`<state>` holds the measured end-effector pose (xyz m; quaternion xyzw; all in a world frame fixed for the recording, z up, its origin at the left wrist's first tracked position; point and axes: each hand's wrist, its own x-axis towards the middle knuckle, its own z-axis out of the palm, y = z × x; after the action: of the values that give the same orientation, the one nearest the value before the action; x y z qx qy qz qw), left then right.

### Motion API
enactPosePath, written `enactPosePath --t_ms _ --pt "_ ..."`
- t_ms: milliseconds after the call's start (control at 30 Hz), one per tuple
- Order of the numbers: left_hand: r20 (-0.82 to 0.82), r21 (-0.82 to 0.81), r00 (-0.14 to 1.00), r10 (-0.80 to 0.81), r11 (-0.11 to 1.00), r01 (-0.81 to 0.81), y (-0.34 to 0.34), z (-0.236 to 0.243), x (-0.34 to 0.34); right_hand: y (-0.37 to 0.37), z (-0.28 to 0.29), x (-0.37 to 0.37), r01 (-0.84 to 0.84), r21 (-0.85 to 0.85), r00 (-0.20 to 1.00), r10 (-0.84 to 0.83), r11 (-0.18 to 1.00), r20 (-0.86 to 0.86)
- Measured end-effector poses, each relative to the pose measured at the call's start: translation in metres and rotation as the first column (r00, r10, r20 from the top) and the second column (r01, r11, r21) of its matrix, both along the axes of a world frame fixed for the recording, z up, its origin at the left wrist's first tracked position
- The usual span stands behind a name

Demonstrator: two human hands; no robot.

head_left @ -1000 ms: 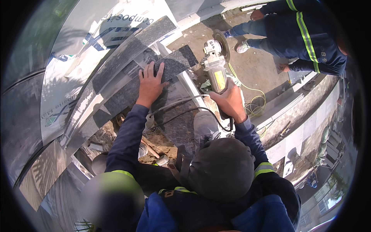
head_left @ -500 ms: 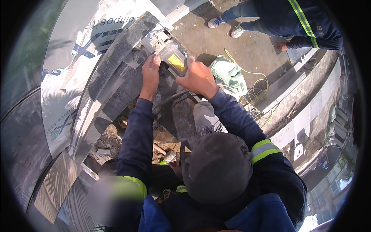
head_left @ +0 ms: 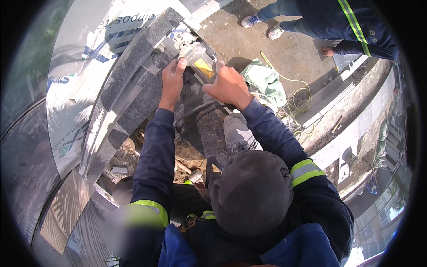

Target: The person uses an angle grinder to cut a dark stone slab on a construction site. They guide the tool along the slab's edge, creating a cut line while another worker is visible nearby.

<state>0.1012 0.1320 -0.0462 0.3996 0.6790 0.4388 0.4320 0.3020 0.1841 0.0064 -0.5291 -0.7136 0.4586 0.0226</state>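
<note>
A dusty grey handheld power cutter with a yellow label rests over the upper end of a dark stone slab. My left hand is closed on its near left side, thumb up along the body. From the right, my right hand wraps the back of the body, its thumb on the near side. The fingers under the cutter are hidden, and so is any blade. A dark cable runs below my hands.
A hammer lies on rubble under my arms. Right of the hands are a pale green sack and a coiled yellow hose or cord. Another person stands at upper right. Printed sheeting lies left; a dark cap blocks the lower middle.
The cutter and both hands have barely shifted, and the grip is the same. The view has moved slightly. The other person appears a little farther right.
</note>
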Motion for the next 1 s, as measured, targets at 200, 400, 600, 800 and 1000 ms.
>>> enactPosePath --t_ms 200,400,600,800,1000 --pt "0.039 -0.002 0.998 0.045 0.999 -0.045 0.001 -0.001 0.001 -0.003 0.0 -0.007 0.028 -0.036 1.0 -0.028 0.999 -0.005" --pt "0.059 -0.014 0.994 0.089 0.996 -0.088 0.002 -0.011 -0.002 0.006 0.01 -0.012 -0.017 -0.099 0.998 0.023 0.995 0.06" --pt "0.054 -0.048 0.995 0.079 0.996 -0.076 0.006 -0.001 0.001 0.007 0.001 -0.013 0.008 -0.022 0.999 -0.007 1.0 0.051" --pt "0.075 -0.054 0.995 0.064 0.997 -0.06 0.001 -0.002 0.003 -0.003 -0.002 -0.006 0.025 -0.015 0.999 -0.024 1.0 0.028" --pt "0.099 -0.06 0.993 0.069 0.996 -0.064 0.003 -0.004 0.0 0.001 -0.004 -0.009 0.018 -0.025 0.998 -0.016 1.0 0.054"
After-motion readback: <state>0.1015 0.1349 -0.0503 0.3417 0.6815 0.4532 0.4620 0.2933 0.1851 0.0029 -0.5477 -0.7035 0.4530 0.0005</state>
